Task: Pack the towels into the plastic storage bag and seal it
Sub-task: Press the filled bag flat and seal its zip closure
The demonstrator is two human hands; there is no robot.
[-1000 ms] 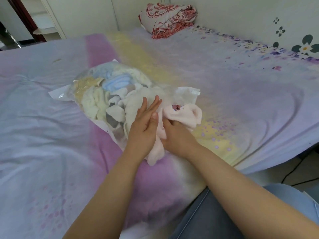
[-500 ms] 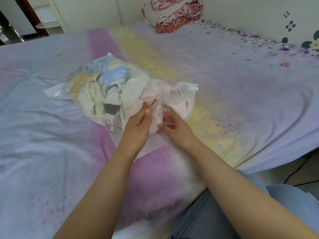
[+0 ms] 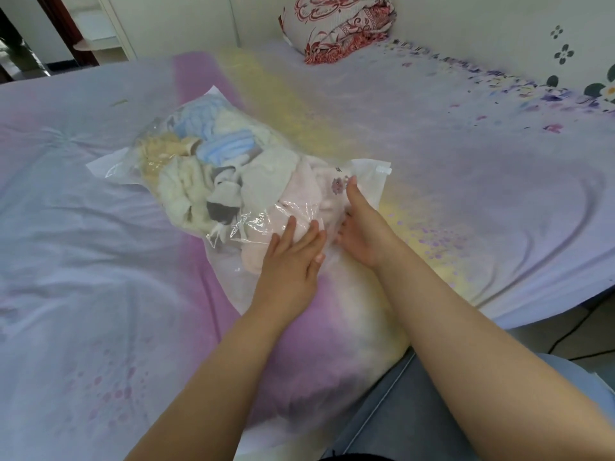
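A clear plastic storage bag (image 3: pixel 113 168) lies on the bed, stuffed with several towels: blue (image 3: pixel 226 148), yellow (image 3: pixel 159 154), cream (image 3: pixel 183 191), grey (image 3: pixel 223 207) and a pale pink towel (image 3: pixel 299 194) nearest the bag's mouth. My left hand (image 3: pixel 289 257) lies flat on the plastic over the pink towel, fingers spread. My right hand (image 3: pixel 359 227) rests at the bag's open end beside the white zip strip (image 3: pixel 372 174), fingers reaching inward against the pink towel; its fingertips are partly hidden by plastic.
The bed sheet (image 3: pixel 466 194) is lilac with pink and yellow bands. A folded red-patterned quilt (image 3: pixel 339 24) sits at the far edge by the wall. The bed's near right edge drops to a floor with a cable (image 3: pixel 579 331). My denim-clad leg (image 3: pixel 416 410) is below.
The pink towel, held outside the bag's mouth a second ago, now lies inside the plastic. My left hand has gone from edge-on to flat on the bag; my right hand let go of the towel.
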